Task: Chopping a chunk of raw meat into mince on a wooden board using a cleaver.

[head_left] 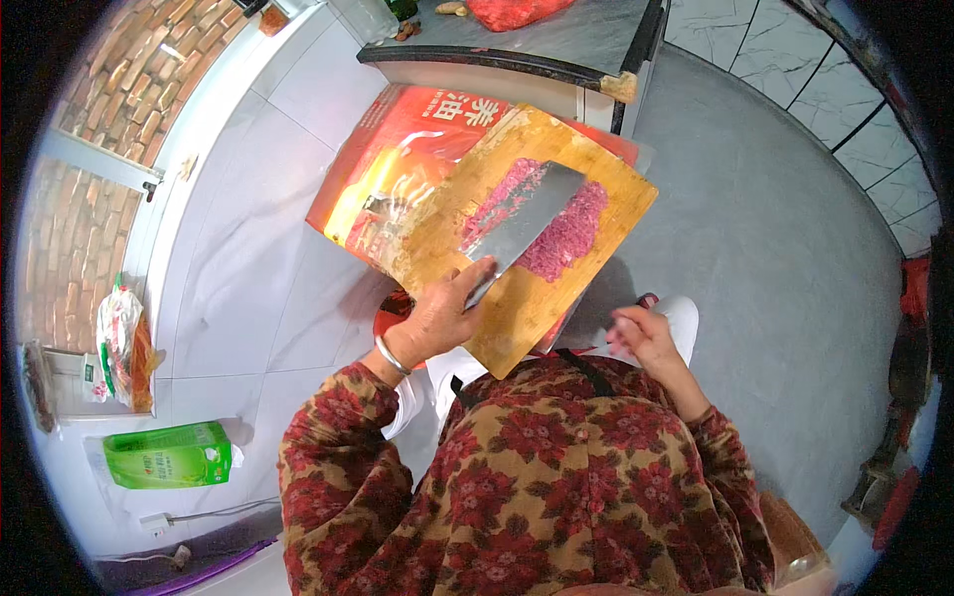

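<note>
My left hand (445, 311), with a silver bangle at the wrist, grips a metal cleaver (522, 216). Its broad blade lies across minced meat (563, 235) on a wooden cutting board (447, 257). Pink mince shows on both sides of the blade, and some clings to its face. The board rests at a slant on a red and yellow printed package (387, 164). To the right of the board's near corner, above my lap, my right hand (641, 335) has its fingers curled and slightly blurred; nothing is seen in it. The cleaver's handle is mostly hidden by my left hand.
Beyond the board stands a grey counter (581, 37) with a dark edge and a red plastic bag (514, 11). Tiled wall and a window are at the left, where a green packet (171, 456) hangs. Grey floor (760, 261) extends on the right.
</note>
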The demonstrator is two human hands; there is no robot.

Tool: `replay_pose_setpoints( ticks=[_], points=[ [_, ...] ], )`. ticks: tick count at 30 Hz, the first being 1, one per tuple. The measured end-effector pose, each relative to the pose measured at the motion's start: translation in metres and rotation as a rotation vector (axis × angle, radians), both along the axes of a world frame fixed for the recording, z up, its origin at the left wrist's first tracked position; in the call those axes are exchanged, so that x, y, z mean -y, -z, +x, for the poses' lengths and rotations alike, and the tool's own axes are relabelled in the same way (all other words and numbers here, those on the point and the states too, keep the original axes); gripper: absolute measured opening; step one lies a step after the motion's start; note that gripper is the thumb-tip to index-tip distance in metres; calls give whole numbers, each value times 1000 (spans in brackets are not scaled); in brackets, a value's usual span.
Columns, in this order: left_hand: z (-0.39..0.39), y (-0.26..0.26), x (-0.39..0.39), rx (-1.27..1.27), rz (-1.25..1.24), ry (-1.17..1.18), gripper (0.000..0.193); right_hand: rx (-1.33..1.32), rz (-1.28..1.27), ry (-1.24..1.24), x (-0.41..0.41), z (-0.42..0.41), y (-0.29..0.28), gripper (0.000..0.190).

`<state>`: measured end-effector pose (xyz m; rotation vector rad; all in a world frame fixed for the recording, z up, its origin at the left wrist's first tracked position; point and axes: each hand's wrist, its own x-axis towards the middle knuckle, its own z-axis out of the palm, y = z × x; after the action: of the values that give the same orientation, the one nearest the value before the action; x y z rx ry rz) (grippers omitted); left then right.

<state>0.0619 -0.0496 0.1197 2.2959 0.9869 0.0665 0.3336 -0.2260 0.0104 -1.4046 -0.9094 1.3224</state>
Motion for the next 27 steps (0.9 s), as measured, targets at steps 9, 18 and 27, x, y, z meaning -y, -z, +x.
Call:
replay_pose_setpoints(
  ticks=[9,18,27],
  points=[
    [25,35,44,291,104,-156,73,-508,-128,-191,-97,-81,-49,34],
    [27,21,70,652,-229,-156,60,-587,-122,113,-90,-78,-42,16],
    [-18,66,15,600,235,-401,44,-579,-118,165,-73,-23,-83,15]
  ],
)
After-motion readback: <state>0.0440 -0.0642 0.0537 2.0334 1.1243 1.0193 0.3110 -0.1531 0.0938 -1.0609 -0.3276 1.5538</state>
